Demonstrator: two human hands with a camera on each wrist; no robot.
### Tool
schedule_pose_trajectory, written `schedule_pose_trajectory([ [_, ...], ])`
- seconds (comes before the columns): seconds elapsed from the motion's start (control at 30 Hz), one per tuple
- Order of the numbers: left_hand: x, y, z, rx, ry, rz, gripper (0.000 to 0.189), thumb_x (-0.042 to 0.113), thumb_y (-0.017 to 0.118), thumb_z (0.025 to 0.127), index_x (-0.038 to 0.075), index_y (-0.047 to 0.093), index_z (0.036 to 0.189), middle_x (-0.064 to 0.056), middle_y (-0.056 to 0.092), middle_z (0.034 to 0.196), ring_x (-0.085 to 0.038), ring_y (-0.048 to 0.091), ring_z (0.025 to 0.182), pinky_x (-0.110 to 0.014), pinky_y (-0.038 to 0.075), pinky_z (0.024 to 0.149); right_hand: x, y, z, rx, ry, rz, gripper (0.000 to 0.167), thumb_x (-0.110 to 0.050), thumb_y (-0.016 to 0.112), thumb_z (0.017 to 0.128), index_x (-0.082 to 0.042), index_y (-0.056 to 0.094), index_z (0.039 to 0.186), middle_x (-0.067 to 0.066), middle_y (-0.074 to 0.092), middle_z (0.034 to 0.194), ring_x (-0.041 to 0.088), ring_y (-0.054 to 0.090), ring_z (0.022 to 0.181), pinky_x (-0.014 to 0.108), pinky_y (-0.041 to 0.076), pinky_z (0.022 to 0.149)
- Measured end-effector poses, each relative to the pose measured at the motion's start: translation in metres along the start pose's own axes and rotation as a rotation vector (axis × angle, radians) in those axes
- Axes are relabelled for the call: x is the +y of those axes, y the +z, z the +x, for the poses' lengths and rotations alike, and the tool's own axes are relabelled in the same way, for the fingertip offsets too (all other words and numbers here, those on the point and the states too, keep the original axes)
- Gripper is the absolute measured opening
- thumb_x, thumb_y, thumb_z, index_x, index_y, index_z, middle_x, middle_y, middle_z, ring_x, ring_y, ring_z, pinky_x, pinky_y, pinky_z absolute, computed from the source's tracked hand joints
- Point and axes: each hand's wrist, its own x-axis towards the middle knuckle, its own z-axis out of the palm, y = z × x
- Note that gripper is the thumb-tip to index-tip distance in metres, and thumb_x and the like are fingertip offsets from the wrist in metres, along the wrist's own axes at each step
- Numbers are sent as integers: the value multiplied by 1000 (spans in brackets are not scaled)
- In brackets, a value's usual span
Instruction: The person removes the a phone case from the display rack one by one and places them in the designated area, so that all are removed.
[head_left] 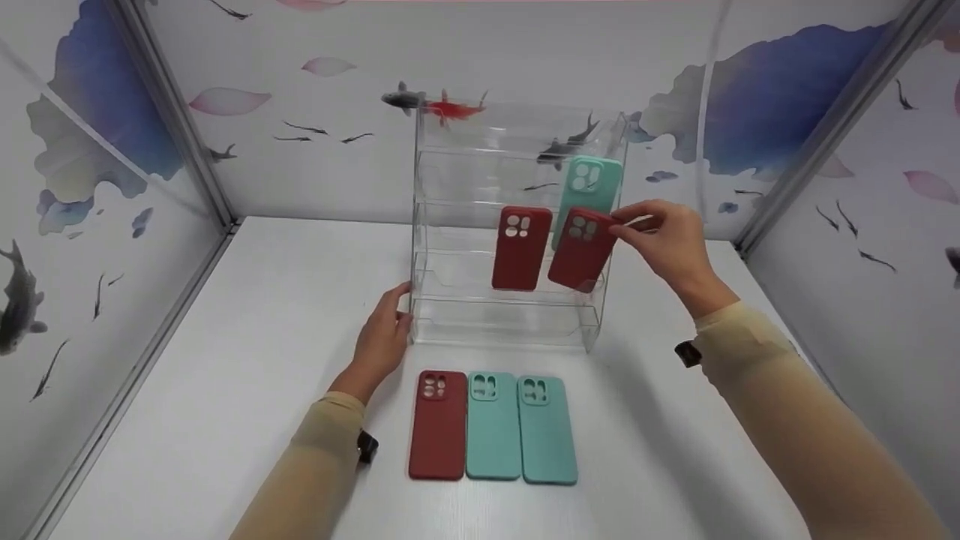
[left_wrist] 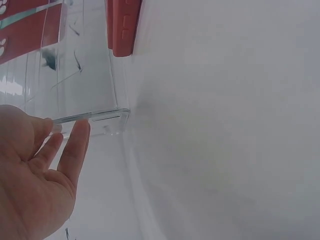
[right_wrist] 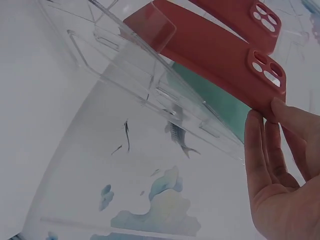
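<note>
My right hand [head_left: 671, 244] pinches the upper right corner of a red phone case [head_left: 581, 251], thumb on one face and fingers behind. That case leans at a tilt, its lower end inside a tier of a clear acrylic display rack [head_left: 465, 301]. To its left a second red phone case [head_left: 519, 259] stands in the rack. A teal phone case [head_left: 591, 187] stands one tier higher, partly hidden behind the pinched one. Low on the rack's left side, my left hand [head_left: 381, 341] grips the edge of the side panel [left_wrist: 75, 118] between thumb and fingers.
On the white table [head_left: 300, 300], in front of the rack, a red phone case [head_left: 437, 442] and two teal ones, the middle [head_left: 493, 439] and the right [head_left: 549, 442], lie side by side. Printed walls [head_left: 300, 180] enclose the table at the back and sides.
</note>
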Motion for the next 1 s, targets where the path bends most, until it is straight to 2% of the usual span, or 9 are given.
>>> schedule_pose_trajectory([
  [0.13,-1,0,-1,0,-2,-4,52,13,50,109,15,35,159,-7,46,157,-27,64,120,-47,52,100,-14,-11,-4,44,-31,65,21,-22,79,93,-14,80,112,9,77,110,1,72,83,12,55,77],
  [0.27,-2,0,-2,-3,-3,-6,52,13,49,109,15,34,159,-8,45,158,-27,64,121,-47,52,101,-29,-24,-10,73,-55,113,24,-23,81,91,-12,80,112,7,78,108,1,73,81,13,56,77],
  [0.33,-2,1,-2,-4,-4,-6,52,13,49,109,15,34,159,-8,46,158,-27,64,121,-47,52,101,-33,-30,-14,54,-38,132,25,-23,82,90,-11,80,113,4,78,105,2,73,80,13,56,76],
  [0.5,-2,0,-2,0,0,-5,52,13,49,109,14,35,159,-9,47,156,-28,64,120,-47,52,100,-29,-36,-24,-76,60,119,29,-27,82,91,-10,79,114,5,80,102,5,75,78,16,56,76],
  [0.67,0,0,-1,-3,-24,1,53,14,49,109,15,34,159,-8,46,157,-28,63,122,-47,51,102,-8,-34,-36,-224,164,82,35,-31,79,93,-10,77,119,13,78,112,13,77,87,20,56,81],
  [0.83,0,0,0,-19,-38,4,53,16,49,110,17,32,160,-6,44,159,-27,62,125,-48,50,106,17,-28,-50,-382,235,72,36,-31,78,94,-9,75,121,15,74,118,24,77,98,37,60,90],
  [1.0,-2,1,0,-14,-27,-6,53,15,48,110,17,32,160,-5,43,160,-27,62,123,-48,50,106,39,-15,-67,-518,282,91,33,-26,79,93,-7,75,119,15,75,113,30,76,97,44,61,91],
])
